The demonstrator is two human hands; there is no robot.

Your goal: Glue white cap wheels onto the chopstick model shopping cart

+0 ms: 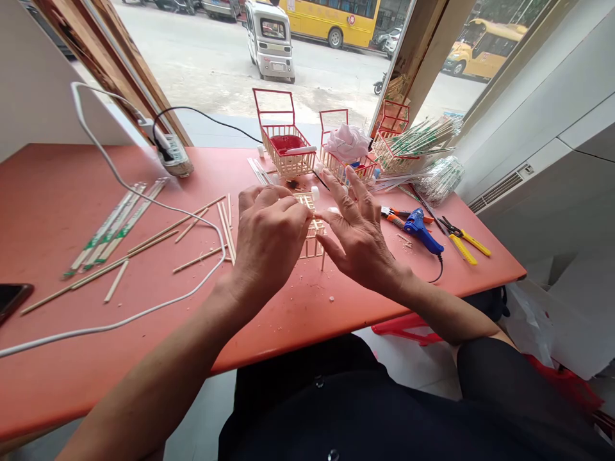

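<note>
My left hand (269, 240) is curled, its fingertips pinched on a small stick lattice frame (313, 242) that stands on the orange table (57, 205). My right hand (358, 234) is beside the frame on its right, fingers stretched out and spread, touching the frame's edge near a small white piece (315, 191). Most of the frame is hidden behind my left hand.
Three stick-built mini carts (287, 148) stand at the back, one stuffed with wrapped chopsticks (423, 137). Loose bamboo sticks (158, 240) and wrapped chopsticks (113, 227) lie left. A white cable (158, 205), blue glue gun (420, 227), yellow cutters (464, 243), phone (12, 298).
</note>
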